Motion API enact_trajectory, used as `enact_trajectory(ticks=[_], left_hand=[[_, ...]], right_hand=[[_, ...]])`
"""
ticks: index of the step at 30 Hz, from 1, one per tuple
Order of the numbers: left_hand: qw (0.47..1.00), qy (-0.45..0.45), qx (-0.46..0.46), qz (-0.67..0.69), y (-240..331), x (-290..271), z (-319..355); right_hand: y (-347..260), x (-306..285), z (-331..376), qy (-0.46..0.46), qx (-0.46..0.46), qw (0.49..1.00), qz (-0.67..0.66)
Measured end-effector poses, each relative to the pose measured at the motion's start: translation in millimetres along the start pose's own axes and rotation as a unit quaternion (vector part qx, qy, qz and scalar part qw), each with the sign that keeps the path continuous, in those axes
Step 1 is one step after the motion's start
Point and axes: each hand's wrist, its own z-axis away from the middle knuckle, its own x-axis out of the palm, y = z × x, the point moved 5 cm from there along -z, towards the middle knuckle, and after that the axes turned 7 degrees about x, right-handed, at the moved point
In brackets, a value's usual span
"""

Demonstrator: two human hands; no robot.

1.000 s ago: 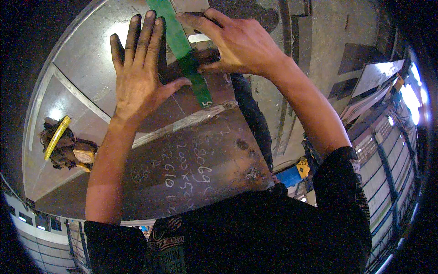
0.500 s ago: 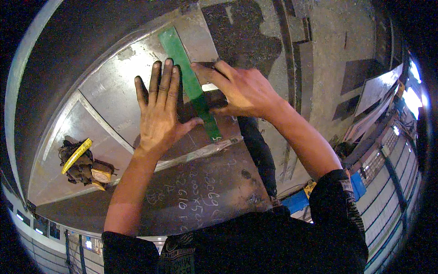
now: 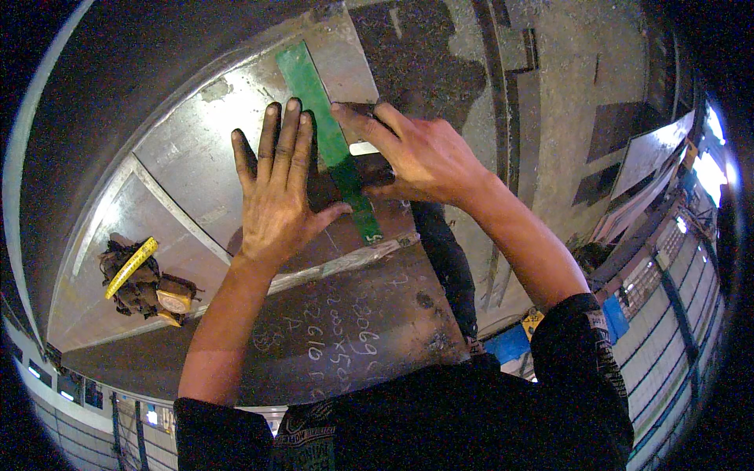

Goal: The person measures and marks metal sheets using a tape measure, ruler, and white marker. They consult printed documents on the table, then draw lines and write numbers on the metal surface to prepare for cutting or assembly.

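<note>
While both hands press down, one moment logged from the head view.

Metal sheets: two counted; a pale sheet (image 3: 181, 157) lies farther from the person, a darker one (image 3: 353, 330) with chalk writing lies nearer, and their edges meet along a seam.

Left hand: one (image 3: 275, 196), flat on the pale sheet, palm down, fingers apart and straight, gripping nothing. Its index finger lies just beside the ruler's left edge; its thumb reaches to touch that edge lower down.

Right hand: one (image 3: 424, 157), fingers bent, tips pressed on the ruler and the sheet from the right side. Whether it pinches anything small, cannot tell.

Ruler: one, green, flat strip (image 3: 326, 133). Long axis runs from upper left, away from the person, to lower right, toward the person; its near end stops just short of the seam. It lies on the pale sheet, between the two hands.

Tape measure: one, yellow (image 3: 173, 298), resting on a dark glove bundle (image 3: 129, 279), well apart to the left of the hands.
</note>
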Motion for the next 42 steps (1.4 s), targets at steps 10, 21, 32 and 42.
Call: enact_trajectory(ticks=[10, 21, 32, 42], left_hand=[[1.000, -0.002, -0.005, 0.006, -0.9, 1.3, 0.0], [1.000, -0.025, -0.007, -0.013, -2.8, 3.9, 0.1], [0.999, -0.040, -0.023, -0.010, -1.6, 1.6, -2.4], [0.998, -0.049, -0.024, -0.031, 1.5, 0.9, -3.5]], right_hand=[[-1.0, -0.4, -2.7, -0.017, 0.013, 1.000, 0.005], [-2.3, -1.7, -2.0, 0.019, -0.021, 1.000, -0.003], [-1.1, -0.2, -3.8, -0.013, 0.009, 1.000, -0.020], [-3.9, -2.3, -2.9, -0.029, 0.024, 0.999, -0.009]])
